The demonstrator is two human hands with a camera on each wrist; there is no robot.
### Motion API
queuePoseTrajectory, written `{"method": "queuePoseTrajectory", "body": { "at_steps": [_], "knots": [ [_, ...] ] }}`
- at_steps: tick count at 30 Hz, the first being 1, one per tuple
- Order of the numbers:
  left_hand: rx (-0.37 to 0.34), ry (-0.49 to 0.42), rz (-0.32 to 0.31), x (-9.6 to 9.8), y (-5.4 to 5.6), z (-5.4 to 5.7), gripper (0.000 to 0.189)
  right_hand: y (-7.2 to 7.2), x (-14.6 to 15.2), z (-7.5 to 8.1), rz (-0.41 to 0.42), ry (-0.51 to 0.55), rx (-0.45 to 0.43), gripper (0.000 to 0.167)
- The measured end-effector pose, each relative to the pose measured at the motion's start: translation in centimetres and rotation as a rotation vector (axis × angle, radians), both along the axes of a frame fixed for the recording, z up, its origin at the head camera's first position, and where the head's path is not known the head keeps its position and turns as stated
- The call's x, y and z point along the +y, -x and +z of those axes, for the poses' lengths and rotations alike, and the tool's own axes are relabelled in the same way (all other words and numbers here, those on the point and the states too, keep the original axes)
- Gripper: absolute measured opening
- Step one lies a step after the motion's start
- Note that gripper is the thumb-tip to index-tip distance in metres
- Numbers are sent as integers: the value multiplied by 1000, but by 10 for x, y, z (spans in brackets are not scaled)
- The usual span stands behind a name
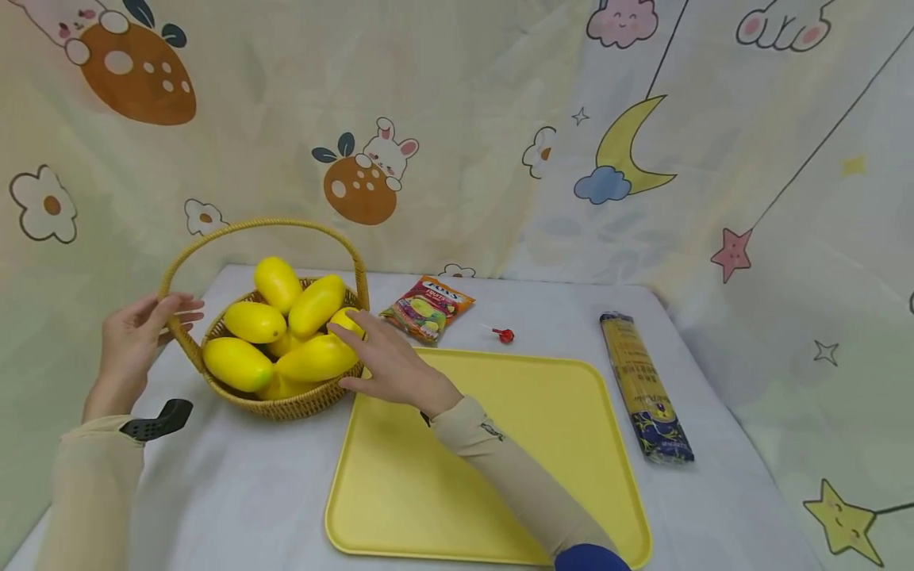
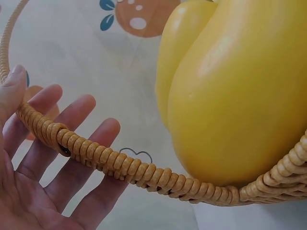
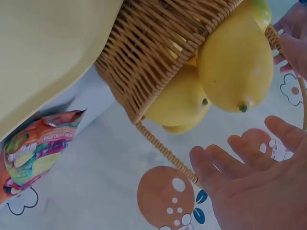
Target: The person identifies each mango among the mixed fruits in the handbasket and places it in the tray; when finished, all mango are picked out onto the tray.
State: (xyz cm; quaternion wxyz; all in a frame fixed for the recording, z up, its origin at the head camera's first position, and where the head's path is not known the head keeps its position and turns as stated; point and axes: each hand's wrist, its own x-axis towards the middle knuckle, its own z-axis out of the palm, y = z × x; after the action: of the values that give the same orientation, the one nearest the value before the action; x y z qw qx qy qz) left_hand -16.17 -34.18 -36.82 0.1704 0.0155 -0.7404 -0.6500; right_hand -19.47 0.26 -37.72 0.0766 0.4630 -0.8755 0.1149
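Observation:
A wicker basket [image 1: 303, 406] with a tall arched handle stands at the left of the table, heaped with several smooth yellow oval fruits [image 1: 314, 358]. My left hand [image 1: 136, 345] is at the handle's left side. In the left wrist view its fingers [image 2: 79, 112] stretch out nearly straight behind the wicker handle [image 2: 129, 165], with the thumb on the near side. Over the basket's right edge hovers my right hand [image 1: 393, 361], fingers spread and partly covering a fruit and the rim. In the right wrist view, that hand [image 3: 259, 177] holds nothing.
A yellow tray [image 1: 471, 523] lies right of the basket, under my right forearm. Behind it are a fruit candy bag [image 1: 427, 308] and a red lollipop [image 1: 505, 335]. A long pack of what looks like noodles [image 1: 646, 388] lies at the right. Patterned cloth [image 1: 457, 159] hangs behind.

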Motion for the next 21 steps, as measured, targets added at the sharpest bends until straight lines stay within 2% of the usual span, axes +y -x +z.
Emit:
{"method": "queuePoseTrajectory", "body": {
  "at_steps": [5, 8, 16, 21],
  "knots": [
    [-16, 43, 40, 1, -3, -2, 30, 0, -8, -5, 13, -16, -29, 77],
    [-26, 53, 59, 2, -6, -3, 30, 0, -10, -8, 22, -20, -12, 76],
    [-13, -12, 54, 6, -16, -4, 29, 0, -17, -15, 40, -46, 15, 74],
    [-21, -24, 69, 8, -18, -2, 32, 0, -20, -20, 56, -27, 83, 73]
  ]
}}
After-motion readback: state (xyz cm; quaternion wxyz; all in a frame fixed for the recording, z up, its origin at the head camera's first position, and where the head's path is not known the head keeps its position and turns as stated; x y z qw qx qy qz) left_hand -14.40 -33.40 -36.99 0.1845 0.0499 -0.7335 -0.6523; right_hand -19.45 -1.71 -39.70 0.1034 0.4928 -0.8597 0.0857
